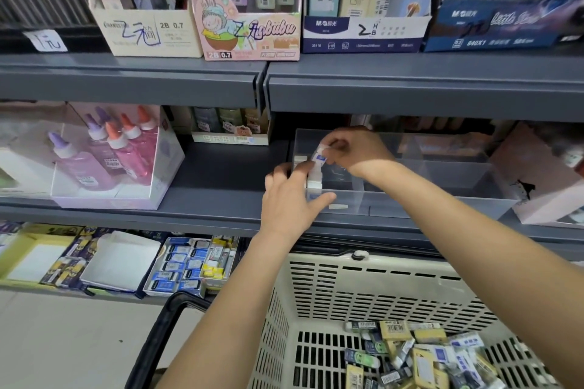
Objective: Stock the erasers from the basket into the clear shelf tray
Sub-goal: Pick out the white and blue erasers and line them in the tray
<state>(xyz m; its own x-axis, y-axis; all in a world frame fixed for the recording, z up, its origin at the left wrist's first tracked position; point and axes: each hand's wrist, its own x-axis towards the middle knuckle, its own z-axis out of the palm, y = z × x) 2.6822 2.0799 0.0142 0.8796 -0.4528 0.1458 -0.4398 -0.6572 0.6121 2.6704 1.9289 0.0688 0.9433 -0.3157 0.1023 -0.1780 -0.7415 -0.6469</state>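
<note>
Middle shelf, seen from the head camera. My right hand (350,148) reaches into the clear shelf tray (442,167), its fingers pinching a white eraser with a blue label (319,157) above the tray's left end, where a few white erasers (314,184) stand stacked. My left hand (290,199) lies against the tray's near-left corner, fingers nearly straight and thumb along the front wall, gripping nothing. The loose erasers (423,354) lie heaped in the cream basket (363,287), near me and below the shelf; its black handle (158,335) hangs at the left. The upper shelf edge (410,95) overhangs the tray, and my right forearm crosses its front wall. Left of the tray stands a box of glue bottles (110,148); to its right, a pale pink box (543,180); above, lead-refill cartons (151,31).
</note>
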